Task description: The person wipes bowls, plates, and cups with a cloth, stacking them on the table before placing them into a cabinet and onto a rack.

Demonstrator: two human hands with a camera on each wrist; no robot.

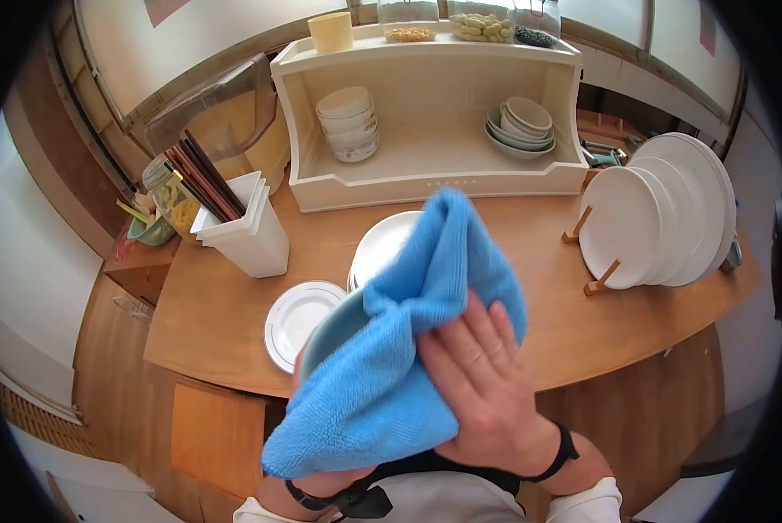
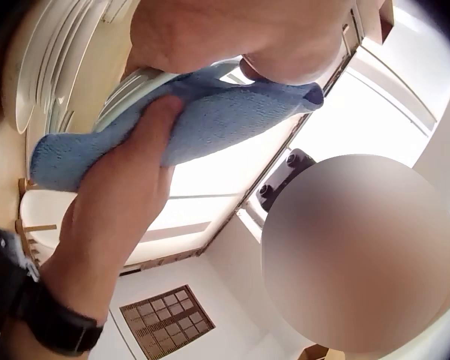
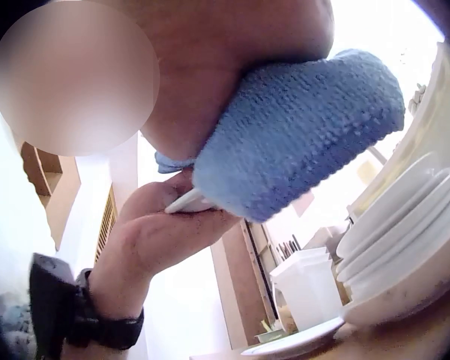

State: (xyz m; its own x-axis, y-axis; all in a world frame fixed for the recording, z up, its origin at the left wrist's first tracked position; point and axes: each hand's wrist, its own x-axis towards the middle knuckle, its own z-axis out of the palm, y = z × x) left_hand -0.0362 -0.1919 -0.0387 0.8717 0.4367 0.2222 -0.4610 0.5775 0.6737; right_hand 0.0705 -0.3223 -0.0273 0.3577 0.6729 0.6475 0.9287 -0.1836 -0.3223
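A blue towel (image 1: 365, 383) is draped over a pale green plate (image 1: 334, 329), covering most of it. The left hand (image 3: 157, 217) holds the plate from below, its rim showing between thumb and fingers in the right wrist view; from the head it is mostly hidden under the towel. My right hand (image 1: 482, 383) lies on the towel with extended fingers over its upper side. In the left wrist view, the right thumb (image 2: 161, 116) presses the towel's other face, so cloth and plate edge sit between thumb and fingers.
White plates (image 1: 386, 244) are stacked behind the towel, with a small plate (image 1: 299, 322) to their left. A white holder (image 1: 256, 231) contains chopsticks (image 1: 203, 179). Larger plates stand in a wooden rack (image 1: 602, 279) at right. Behind, a cream shelf (image 1: 434, 96) bears bowls (image 1: 349, 126) and jars.
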